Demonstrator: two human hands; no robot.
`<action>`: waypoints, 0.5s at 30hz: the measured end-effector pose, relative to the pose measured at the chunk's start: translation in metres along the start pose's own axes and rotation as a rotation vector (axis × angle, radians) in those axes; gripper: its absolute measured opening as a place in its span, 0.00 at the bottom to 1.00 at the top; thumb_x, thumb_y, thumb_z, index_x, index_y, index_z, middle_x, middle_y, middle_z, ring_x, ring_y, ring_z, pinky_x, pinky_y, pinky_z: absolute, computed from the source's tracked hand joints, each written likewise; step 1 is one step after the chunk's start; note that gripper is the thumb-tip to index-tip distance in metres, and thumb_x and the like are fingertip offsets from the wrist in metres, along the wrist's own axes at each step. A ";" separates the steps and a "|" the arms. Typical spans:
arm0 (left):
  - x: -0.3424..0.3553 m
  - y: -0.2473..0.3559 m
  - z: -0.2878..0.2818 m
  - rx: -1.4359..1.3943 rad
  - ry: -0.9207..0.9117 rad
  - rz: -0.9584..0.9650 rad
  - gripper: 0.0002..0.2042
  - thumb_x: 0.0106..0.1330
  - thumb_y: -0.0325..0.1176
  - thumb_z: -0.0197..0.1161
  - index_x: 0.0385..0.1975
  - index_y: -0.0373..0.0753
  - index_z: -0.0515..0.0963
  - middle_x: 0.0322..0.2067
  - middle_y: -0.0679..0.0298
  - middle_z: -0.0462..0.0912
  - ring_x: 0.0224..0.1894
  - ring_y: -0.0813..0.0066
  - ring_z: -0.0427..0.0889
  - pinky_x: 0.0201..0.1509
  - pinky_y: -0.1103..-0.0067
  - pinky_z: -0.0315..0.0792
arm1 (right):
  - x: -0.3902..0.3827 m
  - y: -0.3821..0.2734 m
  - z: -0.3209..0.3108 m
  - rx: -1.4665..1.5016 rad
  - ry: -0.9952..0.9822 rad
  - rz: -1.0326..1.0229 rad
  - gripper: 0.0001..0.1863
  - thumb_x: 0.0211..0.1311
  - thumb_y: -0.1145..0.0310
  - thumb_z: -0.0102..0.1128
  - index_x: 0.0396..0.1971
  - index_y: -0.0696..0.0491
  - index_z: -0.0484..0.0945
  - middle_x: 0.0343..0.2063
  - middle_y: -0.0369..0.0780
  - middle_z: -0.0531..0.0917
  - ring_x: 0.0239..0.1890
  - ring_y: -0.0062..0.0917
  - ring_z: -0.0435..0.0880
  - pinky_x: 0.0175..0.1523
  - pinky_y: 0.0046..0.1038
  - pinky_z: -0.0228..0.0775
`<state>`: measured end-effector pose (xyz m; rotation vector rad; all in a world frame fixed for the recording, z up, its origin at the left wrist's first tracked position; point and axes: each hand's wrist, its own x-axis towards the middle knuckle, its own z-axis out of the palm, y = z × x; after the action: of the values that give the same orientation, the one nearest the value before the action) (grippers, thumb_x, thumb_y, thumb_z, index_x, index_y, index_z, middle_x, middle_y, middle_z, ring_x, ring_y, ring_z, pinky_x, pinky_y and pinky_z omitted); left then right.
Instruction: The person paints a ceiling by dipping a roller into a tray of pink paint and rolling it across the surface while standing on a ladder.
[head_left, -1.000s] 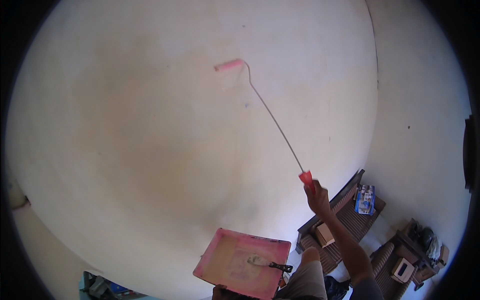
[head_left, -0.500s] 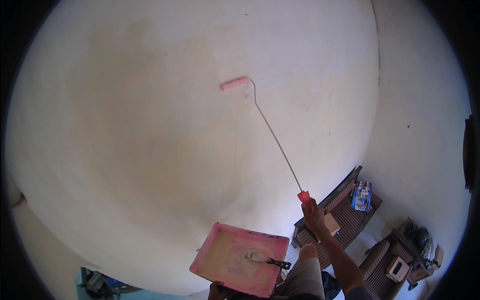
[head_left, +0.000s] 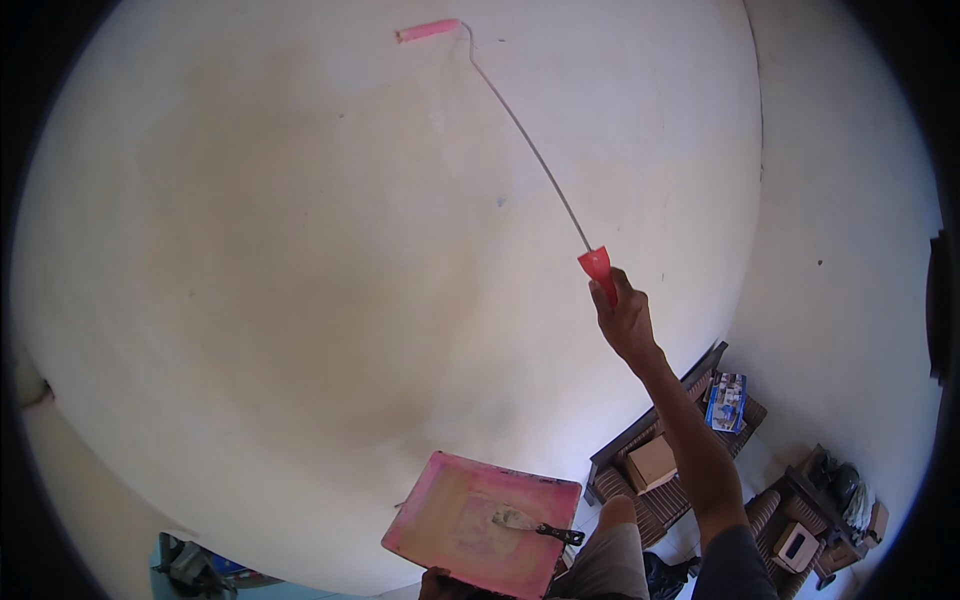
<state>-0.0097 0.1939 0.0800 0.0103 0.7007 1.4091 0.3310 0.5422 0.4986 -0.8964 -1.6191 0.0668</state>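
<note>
My right hand (head_left: 627, 318) is wrapped round the red handle of a paint roller (head_left: 535, 150). Its long thin rod slants up and left, and the pink roller sleeve (head_left: 428, 31) lies against the pale wall (head_left: 300, 250) high in the view. Low in the middle, my left hand (head_left: 440, 583) grips the near left edge of a pink paint tray (head_left: 412, 540); most of that hand is hidden under the tray. A putty knife (head_left: 535, 525) with a black handle and a smeared blade rests in the tray, its handle over the right rim.
At the lower right stands a striped wooden sofa (head_left: 650, 512) with a cardboard box (head_left: 652, 464) and a blue printed package (head_left: 726, 402) on it. An armchair (head_left: 765, 510) holds a small box (head_left: 796, 547). Clutter on a teal surface (head_left: 160, 580) shows at lower left.
My right arm has stretched upward, and the roller sleeve has travelled up the wall and slightly left. The tray and my left hand have stayed nearly in place.
</note>
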 end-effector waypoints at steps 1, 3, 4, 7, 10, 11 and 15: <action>0.000 0.000 0.000 0.001 0.001 -0.001 0.31 0.44 0.30 0.54 0.54 0.30 0.61 0.49 0.49 0.69 0.53 0.51 0.68 0.58 0.58 0.65 | -0.002 -0.001 0.003 -0.045 0.021 -0.018 0.14 0.61 0.65 0.53 0.39 0.58 0.65 0.17 0.52 0.76 0.21 0.50 0.77 0.21 0.41 0.68; 0.000 0.000 0.001 0.001 -0.002 -0.003 0.31 0.44 0.30 0.54 0.54 0.30 0.61 0.49 0.49 0.69 0.53 0.51 0.68 0.58 0.58 0.65 | -0.015 0.001 0.008 -0.139 0.062 -0.058 0.13 0.61 0.65 0.53 0.39 0.58 0.66 0.16 0.52 0.75 0.21 0.49 0.76 0.21 0.41 0.67; -0.001 -0.001 -0.001 -0.003 0.000 0.000 0.31 0.44 0.30 0.54 0.54 0.30 0.61 0.49 0.49 0.69 0.53 0.51 0.68 0.57 0.58 0.65 | -0.031 0.004 0.014 -0.076 0.007 0.019 0.13 0.61 0.64 0.53 0.39 0.57 0.66 0.16 0.51 0.75 0.20 0.48 0.76 0.20 0.41 0.66; 0.001 -0.005 -0.001 -0.011 -0.007 -0.006 0.31 0.44 0.30 0.55 0.54 0.30 0.61 0.49 0.49 0.69 0.53 0.51 0.68 0.57 0.58 0.66 | -0.093 0.025 0.023 -0.124 -0.005 0.022 0.14 0.60 0.65 0.55 0.40 0.57 0.66 0.18 0.51 0.76 0.21 0.49 0.77 0.21 0.40 0.67; -0.001 -0.005 -0.004 -0.012 -0.004 -0.003 0.32 0.44 0.30 0.55 0.54 0.30 0.61 0.49 0.49 0.69 0.53 0.51 0.69 0.57 0.58 0.66 | -0.116 0.030 0.018 -0.001 -0.055 0.130 0.14 0.60 0.65 0.54 0.40 0.58 0.66 0.21 0.52 0.78 0.24 0.49 0.78 0.24 0.40 0.69; -0.001 -0.005 -0.005 -0.011 -0.003 -0.004 0.32 0.44 0.30 0.55 0.54 0.30 0.61 0.49 0.49 0.70 0.53 0.51 0.69 0.57 0.58 0.66 | -0.113 0.030 0.018 -0.007 -0.045 0.110 0.14 0.60 0.65 0.54 0.40 0.59 0.67 0.21 0.53 0.78 0.24 0.49 0.78 0.24 0.39 0.70; 0.000 -0.003 -0.010 -0.012 -0.002 -0.011 0.32 0.44 0.30 0.55 0.54 0.29 0.61 0.49 0.48 0.70 0.53 0.51 0.69 0.57 0.57 0.66 | -0.058 0.004 0.010 -0.049 -0.012 0.049 0.14 0.61 0.66 0.54 0.40 0.60 0.68 0.19 0.53 0.76 0.23 0.50 0.78 0.24 0.38 0.70</action>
<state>-0.0115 0.1896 0.0711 -0.0010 0.6895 1.4026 0.3229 0.5159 0.4466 -0.9753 -1.6157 0.0663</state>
